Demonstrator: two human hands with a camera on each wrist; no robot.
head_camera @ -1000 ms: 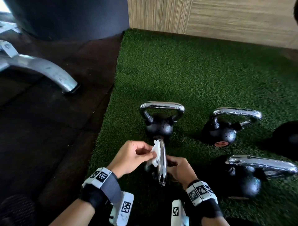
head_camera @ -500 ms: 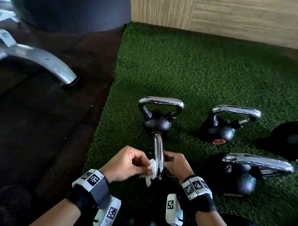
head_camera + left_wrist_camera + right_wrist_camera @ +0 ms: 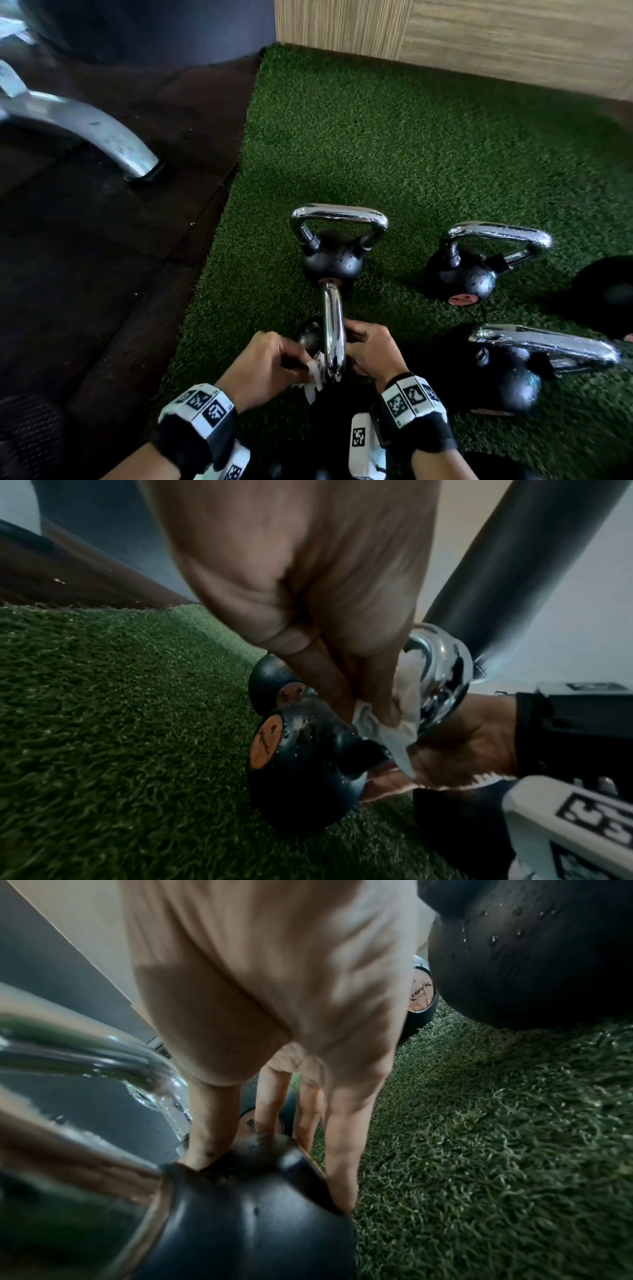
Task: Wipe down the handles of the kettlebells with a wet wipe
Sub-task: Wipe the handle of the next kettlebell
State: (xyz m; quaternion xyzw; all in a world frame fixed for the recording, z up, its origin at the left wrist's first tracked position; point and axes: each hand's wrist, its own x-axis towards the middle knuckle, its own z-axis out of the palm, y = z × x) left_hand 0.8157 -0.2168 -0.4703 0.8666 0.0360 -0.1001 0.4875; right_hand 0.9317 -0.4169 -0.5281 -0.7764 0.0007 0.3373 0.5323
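The nearest kettlebell's chrome handle (image 3: 334, 337) points edge-on toward me, above its black ball (image 3: 308, 764) on the green turf (image 3: 411, 154). My left hand (image 3: 301, 359) pinches a crumpled white wet wipe (image 3: 313, 378) against the handle's near left corner. The left wrist view shows the wipe (image 3: 387, 723) pressed to the chrome handle (image 3: 441, 674). From the other side my right hand (image 3: 352, 342) steadies the kettlebell. In the right wrist view its thumb and fingers (image 3: 342, 1150) straddle the black ball (image 3: 257, 1204).
Three more chrome-handled kettlebells stand on the turf: one just beyond (image 3: 337, 260), one to the right (image 3: 462, 274), one near right (image 3: 513, 373). A black weight (image 3: 609, 294) sits at the right edge. A metal machine leg (image 3: 96, 137) rests on dark flooring at left. A wooden wall (image 3: 479, 41) lies beyond.
My left hand has slid the wipe along the handle from its far part to the near corner. The right hand has kept its hold.
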